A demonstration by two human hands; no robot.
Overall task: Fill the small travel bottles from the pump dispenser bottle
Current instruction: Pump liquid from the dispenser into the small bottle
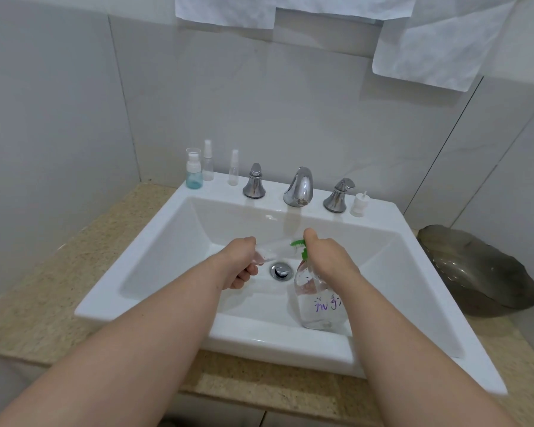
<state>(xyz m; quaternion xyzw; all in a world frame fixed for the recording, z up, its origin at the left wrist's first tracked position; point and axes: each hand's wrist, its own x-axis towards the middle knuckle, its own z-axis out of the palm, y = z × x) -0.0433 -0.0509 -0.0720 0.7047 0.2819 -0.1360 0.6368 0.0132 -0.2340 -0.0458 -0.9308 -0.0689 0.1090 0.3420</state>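
Bare forearms reach from the lower edge over a white sink set into a speckled counter. The left hand has its grip closed around a small clear travel bottle, held tilted above the drain with its mouth toward the green pump head. The right hand has its grip curled over that pump head, thumb raised. The pump dispenser bottle, clear with purple writing, stands upright in the basin beneath the right hand.

On the sink's back ledge, a blue-tinted bottle and 2 clear spray bottles stand left of the faucet. A loose white pump cap sits at the far right. A dark bowl rests on the counter right of the sink.
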